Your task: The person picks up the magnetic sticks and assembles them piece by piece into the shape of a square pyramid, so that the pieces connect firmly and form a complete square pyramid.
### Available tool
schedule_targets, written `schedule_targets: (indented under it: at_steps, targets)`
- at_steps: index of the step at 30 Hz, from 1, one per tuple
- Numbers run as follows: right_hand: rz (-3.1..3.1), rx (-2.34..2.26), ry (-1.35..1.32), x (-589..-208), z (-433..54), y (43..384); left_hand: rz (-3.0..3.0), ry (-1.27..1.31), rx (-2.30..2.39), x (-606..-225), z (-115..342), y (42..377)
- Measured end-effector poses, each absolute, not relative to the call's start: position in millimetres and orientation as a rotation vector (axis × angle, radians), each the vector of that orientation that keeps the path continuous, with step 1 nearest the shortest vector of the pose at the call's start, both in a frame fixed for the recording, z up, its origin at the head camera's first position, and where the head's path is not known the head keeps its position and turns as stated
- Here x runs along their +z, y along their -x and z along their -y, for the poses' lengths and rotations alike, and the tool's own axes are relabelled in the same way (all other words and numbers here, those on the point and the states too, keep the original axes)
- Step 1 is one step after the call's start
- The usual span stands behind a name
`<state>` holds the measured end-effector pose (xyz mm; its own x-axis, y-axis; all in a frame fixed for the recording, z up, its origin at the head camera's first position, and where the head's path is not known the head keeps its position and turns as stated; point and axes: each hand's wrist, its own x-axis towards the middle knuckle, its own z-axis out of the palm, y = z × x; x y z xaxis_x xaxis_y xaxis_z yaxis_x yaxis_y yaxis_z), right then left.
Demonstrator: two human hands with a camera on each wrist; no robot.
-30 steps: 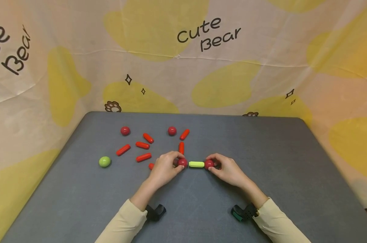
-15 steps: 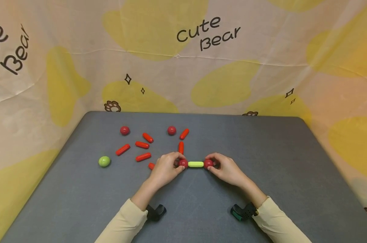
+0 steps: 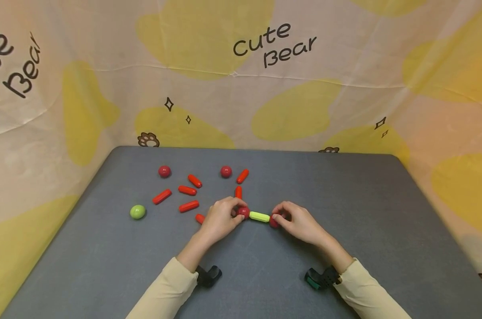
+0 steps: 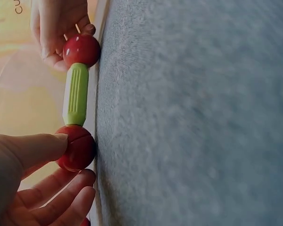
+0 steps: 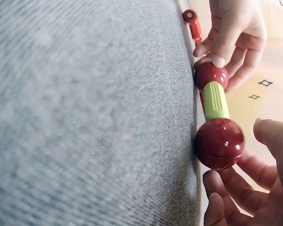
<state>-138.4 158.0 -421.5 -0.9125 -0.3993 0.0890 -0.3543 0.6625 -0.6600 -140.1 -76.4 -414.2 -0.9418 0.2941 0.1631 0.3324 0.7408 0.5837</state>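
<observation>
In the head view, my left hand (image 3: 221, 217) pinches a glossy red ball (image 3: 244, 212) between thumb and fingers. A light green ribbed rod (image 3: 259, 216) runs from this ball to a second red ball (image 5: 220, 143), touching both. My right hand (image 3: 298, 221) is at that second ball. The right wrist view shows its thumb standing off the ball, while its bent fingers lie close against the far side. Seen from the left wrist, the rod (image 4: 76, 94) and both balls form one straight piece just above the table.
Several red rods, such as one red rod (image 3: 162, 196), lie left of and behind the hands. Two loose red balls (image 3: 164, 171) are toward the back, and a green ball (image 3: 137, 212) sits at the left. A patterned cloth (image 3: 288, 110) rises behind the grey table (image 3: 364, 199).
The gap between left ball and rod has closed. The joined piece has turned slightly, its left end going away and its right end coming nearer. My right thumb has shifted over the right ball.
</observation>
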Motion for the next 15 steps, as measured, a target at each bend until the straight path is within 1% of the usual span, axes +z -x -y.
schedule_targets:
  at_steps: [8,15]
  targets:
    - [-2.723,-1.074,0.65,-420,-154,138,2.856,0.587,-0.956,-416,67,148]
    - [-2.695,-1.021,0.669,-420,-147,138,2.897,0.56,-0.968,-414,57,153]
